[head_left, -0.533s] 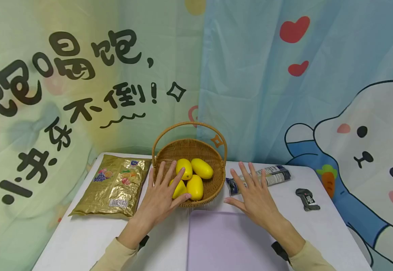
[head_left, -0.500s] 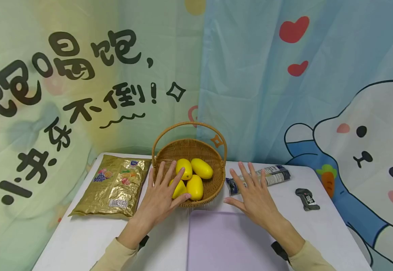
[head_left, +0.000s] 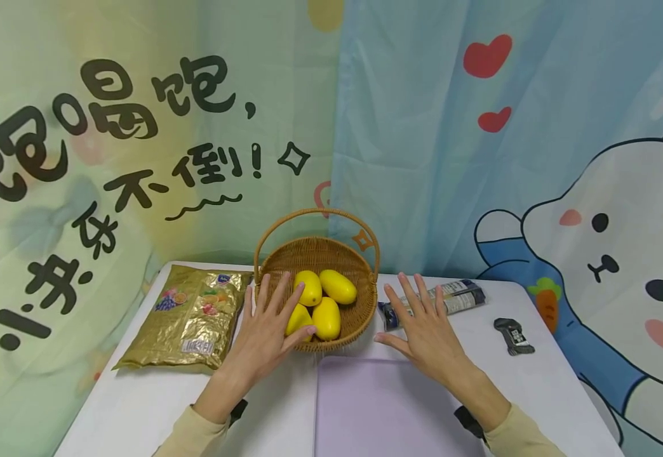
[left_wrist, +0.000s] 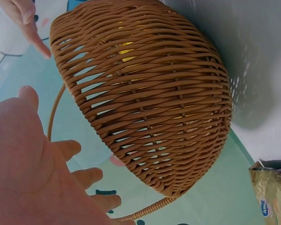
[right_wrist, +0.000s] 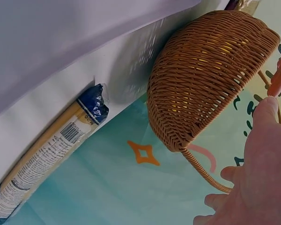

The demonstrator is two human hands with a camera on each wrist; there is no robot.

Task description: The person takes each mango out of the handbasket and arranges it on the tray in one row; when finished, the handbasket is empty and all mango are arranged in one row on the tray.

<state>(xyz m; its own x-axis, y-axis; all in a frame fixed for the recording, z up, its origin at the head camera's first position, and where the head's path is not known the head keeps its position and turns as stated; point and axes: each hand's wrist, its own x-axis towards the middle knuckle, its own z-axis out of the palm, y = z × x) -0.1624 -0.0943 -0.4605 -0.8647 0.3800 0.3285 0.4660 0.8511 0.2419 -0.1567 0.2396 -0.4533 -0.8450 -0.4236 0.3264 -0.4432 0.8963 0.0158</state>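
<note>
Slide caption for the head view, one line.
Left hand and right hand spread open near a wicker basket of four yellow fruits, beside a gold bag.

The basket is brown, the fruit plain yellow.

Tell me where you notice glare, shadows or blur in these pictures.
Head view: glare streaks the crinkled gold foil bag; left wrist view: the wicker basket casts a shadow on the white table, dotted with light specks; right wrist view: a similar speckled shadow, and the nearby right hand looks slightly softer than the basket's weave.
</note>
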